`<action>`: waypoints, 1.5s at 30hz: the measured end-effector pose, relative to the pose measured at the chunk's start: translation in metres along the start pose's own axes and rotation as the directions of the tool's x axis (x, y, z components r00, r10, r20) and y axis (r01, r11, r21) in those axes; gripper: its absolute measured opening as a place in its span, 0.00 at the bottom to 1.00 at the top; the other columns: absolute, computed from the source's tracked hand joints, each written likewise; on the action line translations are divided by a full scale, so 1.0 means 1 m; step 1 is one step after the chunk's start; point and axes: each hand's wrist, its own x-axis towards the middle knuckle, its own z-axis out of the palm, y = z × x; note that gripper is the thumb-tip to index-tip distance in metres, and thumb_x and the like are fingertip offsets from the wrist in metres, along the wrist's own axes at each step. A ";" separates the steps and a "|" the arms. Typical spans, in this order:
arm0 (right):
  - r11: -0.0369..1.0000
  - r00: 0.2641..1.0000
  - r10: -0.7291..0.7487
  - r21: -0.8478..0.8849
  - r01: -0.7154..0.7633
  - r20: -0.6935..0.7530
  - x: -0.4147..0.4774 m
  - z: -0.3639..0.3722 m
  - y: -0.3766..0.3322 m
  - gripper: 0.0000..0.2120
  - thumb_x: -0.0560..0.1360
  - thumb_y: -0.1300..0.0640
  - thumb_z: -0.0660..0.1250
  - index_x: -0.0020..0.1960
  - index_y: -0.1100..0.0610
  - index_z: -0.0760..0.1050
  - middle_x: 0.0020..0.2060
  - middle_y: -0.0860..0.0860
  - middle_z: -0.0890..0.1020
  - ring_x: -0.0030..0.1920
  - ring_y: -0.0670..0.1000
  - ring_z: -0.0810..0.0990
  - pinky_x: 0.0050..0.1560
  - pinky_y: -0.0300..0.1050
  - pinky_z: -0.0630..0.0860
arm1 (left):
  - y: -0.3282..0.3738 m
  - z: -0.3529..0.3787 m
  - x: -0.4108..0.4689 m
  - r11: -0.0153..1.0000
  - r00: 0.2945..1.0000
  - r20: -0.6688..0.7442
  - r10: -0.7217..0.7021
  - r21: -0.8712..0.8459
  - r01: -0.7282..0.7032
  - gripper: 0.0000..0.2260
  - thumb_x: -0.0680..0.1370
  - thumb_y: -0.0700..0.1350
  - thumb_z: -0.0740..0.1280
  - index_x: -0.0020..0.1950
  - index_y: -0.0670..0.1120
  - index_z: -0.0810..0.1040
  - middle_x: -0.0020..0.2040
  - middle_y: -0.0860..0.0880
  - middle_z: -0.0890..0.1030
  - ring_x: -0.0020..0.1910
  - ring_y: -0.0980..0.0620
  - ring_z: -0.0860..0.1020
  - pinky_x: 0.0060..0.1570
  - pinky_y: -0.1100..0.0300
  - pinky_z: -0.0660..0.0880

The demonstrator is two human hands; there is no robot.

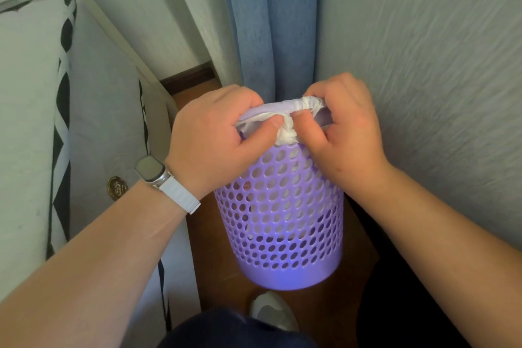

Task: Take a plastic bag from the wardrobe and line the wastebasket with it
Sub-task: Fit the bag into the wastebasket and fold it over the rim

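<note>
The wastebasket (278,223), purple and perforated, stands on the wooden floor (350,291) between a bed (28,110) and the wall (423,37). White film shows through its side holes, so the plastic bag (285,127) is judged to be inside already. At the rim, the left hand (217,133) and right hand (343,133) meet; the fingers (272,123) of both are closed, pinching bunched bag edge against the near rim. Remaining work, as judged: gather the slack and seat the edge evenly around the rim. The far rim is largely hidden. Behind hangs a blue curtain (271,22).
</note>
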 end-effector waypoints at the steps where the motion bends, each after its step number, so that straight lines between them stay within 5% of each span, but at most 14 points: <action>1: 1.000 1.000 0.002 0.001 -0.002 0.003 0.000 0.000 0.000 0.10 0.75 0.53 0.64 0.46 0.60 0.77 0.39 0.56 0.77 0.42 0.57 0.75 0.46 0.53 0.69 | 0.000 0.001 0.000 1.000 1.000 -0.003 -0.010 0.010 0.010 0.14 0.75 0.54 0.64 0.39 0.44 0.78 0.33 0.48 0.77 0.33 0.49 0.74 0.33 0.48 0.71; 13: 0.998 0.989 -0.040 0.056 0.033 0.145 0.005 -0.005 -0.001 0.19 0.71 0.43 0.70 0.51 0.58 0.79 0.42 0.54 0.77 0.44 0.56 0.76 0.48 0.57 0.72 | -0.009 0.005 -0.004 0.996 1.000 -0.008 0.016 0.085 -0.015 0.11 0.75 0.50 0.62 0.39 0.44 0.76 0.33 0.50 0.74 0.32 0.50 0.71 0.31 0.51 0.69; 20: 0.998 0.994 -0.055 -0.011 0.056 0.099 0.000 -0.002 0.000 0.16 0.75 0.45 0.66 0.47 0.59 0.77 0.39 0.54 0.76 0.41 0.57 0.74 0.44 0.55 0.70 | -0.009 0.000 -0.001 0.995 0.995 0.026 0.093 -0.028 -0.092 0.14 0.75 0.53 0.64 0.41 0.43 0.78 0.33 0.49 0.75 0.33 0.50 0.72 0.34 0.51 0.69; 30: 0.993 0.978 -0.073 0.102 0.054 0.196 0.001 -0.002 0.007 0.11 0.76 0.52 0.65 0.48 0.61 0.79 0.38 0.55 0.77 0.39 0.56 0.75 0.41 0.53 0.72 | -0.010 0.004 -0.002 0.999 0.999 0.005 0.042 0.029 -0.043 0.13 0.74 0.54 0.65 0.38 0.45 0.77 0.33 0.50 0.77 0.33 0.49 0.74 0.33 0.48 0.71; 37: 0.999 0.995 -0.031 -0.024 0.033 0.098 -0.004 0.002 -0.004 0.13 0.75 0.51 0.63 0.43 0.61 0.77 0.35 0.55 0.77 0.37 0.58 0.75 0.39 0.55 0.72 | -0.008 0.005 -0.001 0.995 0.999 -0.015 0.048 0.082 -0.047 0.13 0.73 0.54 0.65 0.38 0.45 0.76 0.33 0.49 0.77 0.34 0.48 0.74 0.33 0.50 0.70; 45: 0.995 0.972 -0.032 0.104 0.008 0.232 0.007 -0.012 0.008 0.12 0.75 0.49 0.67 0.45 0.58 0.79 0.37 0.53 0.78 0.39 0.53 0.76 0.42 0.50 0.73 | -0.009 0.006 -0.004 0.981 0.993 -0.025 0.112 0.164 -0.106 0.11 0.74 0.47 0.64 0.35 0.42 0.74 0.29 0.46 0.74 0.28 0.45 0.72 0.26 0.50 0.69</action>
